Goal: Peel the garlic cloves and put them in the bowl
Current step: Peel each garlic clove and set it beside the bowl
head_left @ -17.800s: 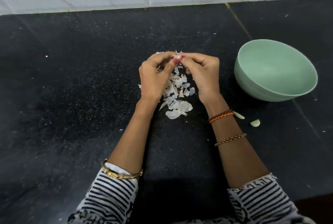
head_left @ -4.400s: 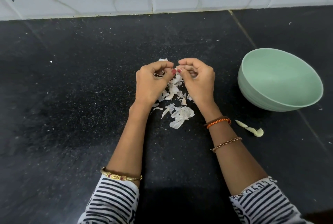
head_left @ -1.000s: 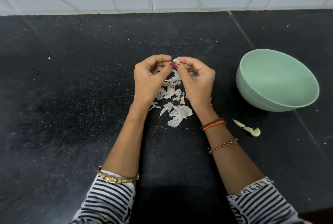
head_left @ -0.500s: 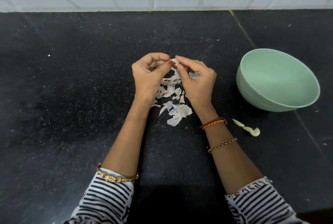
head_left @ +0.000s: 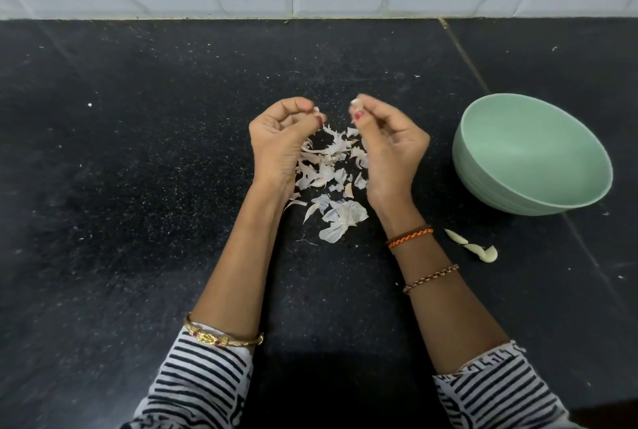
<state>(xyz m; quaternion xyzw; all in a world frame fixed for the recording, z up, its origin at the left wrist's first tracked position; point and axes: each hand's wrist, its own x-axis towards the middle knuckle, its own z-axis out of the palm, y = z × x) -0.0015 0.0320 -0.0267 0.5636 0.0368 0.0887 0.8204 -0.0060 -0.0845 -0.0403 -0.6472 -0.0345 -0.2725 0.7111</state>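
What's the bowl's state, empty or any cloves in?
Empty: the bowl shows only bare green inside. Peeled cloves lie on the counter beside it.

Both sleeves [head_left: 193, 390] are white with black stripes, pushed up the forearms. A gold bangle [head_left: 222, 339] with small red stones circles the left arm. The right wrist wears an orange-and-brown braided band [head_left: 410, 236] and, further up, a thinner beaded one [head_left: 431, 279]. Thumbnails [head_left: 358, 115] are painted red (somewhat chipped).
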